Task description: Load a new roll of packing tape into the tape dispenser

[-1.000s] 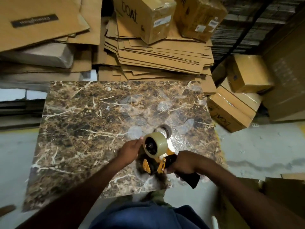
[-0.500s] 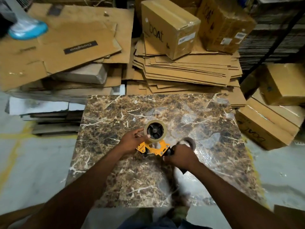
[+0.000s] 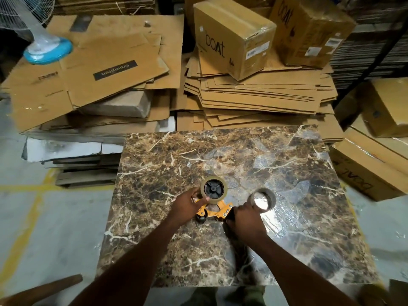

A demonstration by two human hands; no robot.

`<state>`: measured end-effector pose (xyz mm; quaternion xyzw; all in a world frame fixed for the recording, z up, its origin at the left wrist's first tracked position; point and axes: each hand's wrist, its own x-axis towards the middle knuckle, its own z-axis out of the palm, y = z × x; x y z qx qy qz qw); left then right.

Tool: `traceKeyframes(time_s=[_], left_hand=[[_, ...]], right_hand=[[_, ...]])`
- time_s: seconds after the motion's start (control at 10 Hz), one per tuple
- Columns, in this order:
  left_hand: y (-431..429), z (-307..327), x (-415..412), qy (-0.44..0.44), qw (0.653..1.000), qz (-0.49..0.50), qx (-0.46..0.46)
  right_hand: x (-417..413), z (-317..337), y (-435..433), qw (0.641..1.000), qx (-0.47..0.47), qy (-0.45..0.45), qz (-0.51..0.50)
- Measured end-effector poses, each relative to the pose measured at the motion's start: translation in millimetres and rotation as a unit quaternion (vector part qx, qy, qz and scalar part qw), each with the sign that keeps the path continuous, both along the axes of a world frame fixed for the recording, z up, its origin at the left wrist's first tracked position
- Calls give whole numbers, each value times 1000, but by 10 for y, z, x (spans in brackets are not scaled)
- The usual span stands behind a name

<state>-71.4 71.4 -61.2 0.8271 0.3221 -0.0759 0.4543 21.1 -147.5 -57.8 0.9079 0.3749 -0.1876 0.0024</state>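
Note:
An orange tape dispenser (image 3: 217,212) lies on its side on the brown marble table (image 3: 242,155). A clear tape roll (image 3: 213,190) sits on the dispenser's black hub. My left hand (image 3: 187,205) rests on the roll's near left edge and the orange frame, thumb against the roll. My right hand (image 3: 244,217) is closed around the dispenser's black handle, which it mostly hides. An empty cardboard tape core (image 3: 263,199) stands on the table just right of the dispenser, touching my right hand's knuckles.
Flattened cardboard stacks (image 3: 254,93) and sealed cartons (image 3: 234,34) pile up behind the table. More cartons (image 3: 371,173) lie on the floor at the right. A fan with a blue base (image 3: 47,49) stands far left. Grey concrete floor (image 3: 44,217) surrounds the table.
The dispenser went from held tilted near the table's front edge to lying flat farther in. My left hand shifted onto the roll and frame. The camera view tilted up.

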Motion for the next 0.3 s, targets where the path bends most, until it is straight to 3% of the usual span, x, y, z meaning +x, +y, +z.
traceKeyframes(time_s=[0.2, 0.3], left_hand=[[33, 47, 10, -5, 996, -82, 43], [55, 50, 42, 12, 980, -141, 140]], right_hand=[[-4, -6, 12, 1000, 3, -1, -1], [55, -18, 31, 999, 28, -11, -22]])
